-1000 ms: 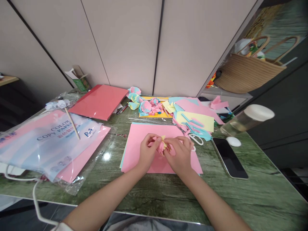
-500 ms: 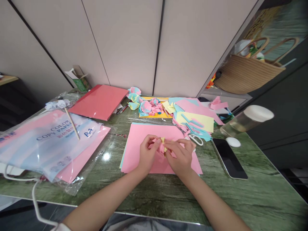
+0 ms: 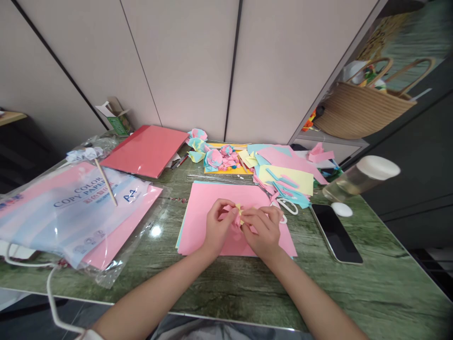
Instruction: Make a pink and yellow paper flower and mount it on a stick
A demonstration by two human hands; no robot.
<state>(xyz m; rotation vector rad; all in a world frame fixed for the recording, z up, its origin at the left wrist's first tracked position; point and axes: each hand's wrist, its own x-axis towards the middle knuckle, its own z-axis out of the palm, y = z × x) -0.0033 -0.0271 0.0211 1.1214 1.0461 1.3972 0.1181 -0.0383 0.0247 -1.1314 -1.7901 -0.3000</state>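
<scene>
Both of my hands pinch a small pink and yellow folded paper piece (image 3: 237, 215) just above a pink sheet (image 3: 208, 200) lying on the green table (image 3: 226, 288). My left hand (image 3: 217, 226) grips the piece from its left side. Pressing on it from the right are the fingers of my right hand (image 3: 262, 229). Much of the paper piece is hidden between my fingers. White-handled scissors (image 3: 290, 205) lie just right of my right hand.
A pack of colour copy paper (image 3: 71, 208) with a wooden stick (image 3: 106, 182) lies left. A red folder (image 3: 146, 148), paper flowers (image 3: 214, 156) and paper scraps (image 3: 283, 172) sit behind. A phone (image 3: 336, 231), a jar (image 3: 357, 179) and a woven basket (image 3: 364, 108) are right.
My hands have stayed over the pink sheet. The right hand's fingers have shifted slightly left and closed tighter on the paper piece, which has turned a little.
</scene>
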